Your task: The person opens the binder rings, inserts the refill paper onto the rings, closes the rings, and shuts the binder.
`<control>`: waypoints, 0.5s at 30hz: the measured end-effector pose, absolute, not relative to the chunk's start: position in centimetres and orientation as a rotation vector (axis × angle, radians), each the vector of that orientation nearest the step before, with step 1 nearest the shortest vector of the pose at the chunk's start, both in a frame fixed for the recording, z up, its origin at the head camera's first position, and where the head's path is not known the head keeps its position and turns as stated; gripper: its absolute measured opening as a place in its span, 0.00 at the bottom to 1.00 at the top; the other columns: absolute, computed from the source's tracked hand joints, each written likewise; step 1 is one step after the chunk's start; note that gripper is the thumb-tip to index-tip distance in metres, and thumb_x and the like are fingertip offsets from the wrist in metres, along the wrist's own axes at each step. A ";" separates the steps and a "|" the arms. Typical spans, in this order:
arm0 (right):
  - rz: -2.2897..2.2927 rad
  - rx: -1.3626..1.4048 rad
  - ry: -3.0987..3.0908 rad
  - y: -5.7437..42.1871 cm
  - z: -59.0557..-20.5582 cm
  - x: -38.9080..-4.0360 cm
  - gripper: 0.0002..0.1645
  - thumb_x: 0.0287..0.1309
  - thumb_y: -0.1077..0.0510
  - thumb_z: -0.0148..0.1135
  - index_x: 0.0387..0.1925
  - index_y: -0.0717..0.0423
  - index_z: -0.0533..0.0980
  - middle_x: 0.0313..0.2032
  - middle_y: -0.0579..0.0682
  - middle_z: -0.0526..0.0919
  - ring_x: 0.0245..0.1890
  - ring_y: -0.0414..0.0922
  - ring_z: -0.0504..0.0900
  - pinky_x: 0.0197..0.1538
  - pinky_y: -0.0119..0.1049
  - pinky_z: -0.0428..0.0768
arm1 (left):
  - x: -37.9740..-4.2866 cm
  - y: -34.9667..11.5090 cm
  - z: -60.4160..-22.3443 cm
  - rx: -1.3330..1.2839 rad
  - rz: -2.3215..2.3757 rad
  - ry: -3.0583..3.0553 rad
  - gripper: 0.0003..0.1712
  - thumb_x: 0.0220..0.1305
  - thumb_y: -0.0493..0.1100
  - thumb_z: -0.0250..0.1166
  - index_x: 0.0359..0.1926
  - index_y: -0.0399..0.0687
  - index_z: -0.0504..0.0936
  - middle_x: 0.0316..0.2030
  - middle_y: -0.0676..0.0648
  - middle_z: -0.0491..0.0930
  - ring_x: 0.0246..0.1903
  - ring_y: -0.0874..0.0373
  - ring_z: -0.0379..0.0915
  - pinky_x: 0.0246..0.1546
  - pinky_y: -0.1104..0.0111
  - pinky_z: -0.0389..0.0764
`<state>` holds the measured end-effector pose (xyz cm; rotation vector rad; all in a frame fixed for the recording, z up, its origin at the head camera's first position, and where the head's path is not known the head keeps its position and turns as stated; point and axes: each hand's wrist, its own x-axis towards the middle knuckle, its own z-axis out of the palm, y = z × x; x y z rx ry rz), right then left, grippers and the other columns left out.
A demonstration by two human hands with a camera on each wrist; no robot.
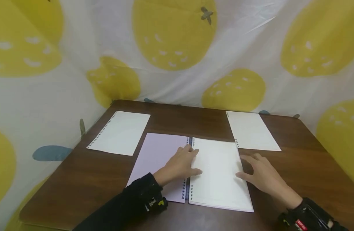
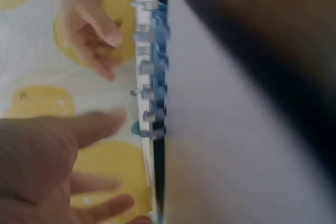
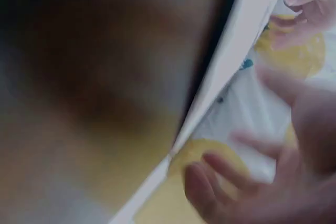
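An open loose-leaf notebook lies on the table in the head view, its lilac page or cover (image 1: 162, 150) on the left and a stack of white pages (image 1: 215, 179) on the right. Blue-grey binder rings (image 2: 153, 67) run up its middle. My left hand (image 1: 178, 165) is over the rings, thumb and fingertips spread at the white pages' holed edge. Beside the outer edge of those pages is my right hand (image 1: 262, 176), its thumb reaching the edge. Both hands have relaxed, parted fingers and hold nothing. In the wrist views the hands are blurred.
A loose white sheet (image 1: 122, 133) with punched holes lies at the back left of the brown table (image 1: 78, 186). Another punched sheet (image 1: 253, 131) is at the back right, close to the notebook's corner. Behind the table hangs a lemon-patterned cloth (image 1: 171, 83).
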<state>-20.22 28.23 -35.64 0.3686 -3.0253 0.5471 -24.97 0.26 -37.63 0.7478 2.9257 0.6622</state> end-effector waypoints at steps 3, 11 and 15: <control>0.442 0.659 -3.019 27.4 -34.9 -20.5 0.47 0.49 0.41 0.73 0.66 0.59 0.68 0.64 0.66 0.66 0.63 0.65 0.64 0.55 0.61 0.70 | -24.8 -0.2 -37.2 0.872 0.446 2.974 0.39 0.55 0.61 0.70 0.64 0.49 0.75 0.62 0.45 0.69 0.58 0.51 0.65 0.52 0.63 0.72; 0.467 0.701 -3.278 26.3 -35.6 -20.5 0.54 0.49 0.31 0.67 0.70 0.56 0.64 0.71 0.59 0.59 0.69 0.63 0.57 0.61 0.62 0.63 | -24.7 -1.0 -37.4 0.895 0.271 2.905 0.36 0.56 0.60 0.69 0.63 0.52 0.76 0.65 0.46 0.68 0.61 0.48 0.64 0.57 0.60 0.69; 0.476 0.677 -3.279 26.4 -35.9 -20.6 0.54 0.48 0.32 0.67 0.69 0.57 0.65 0.70 0.59 0.60 0.68 0.63 0.58 0.61 0.61 0.64 | -24.7 -1.0 -37.4 0.900 0.217 2.903 0.36 0.57 0.61 0.67 0.64 0.54 0.75 0.65 0.47 0.68 0.61 0.48 0.63 0.58 0.60 0.69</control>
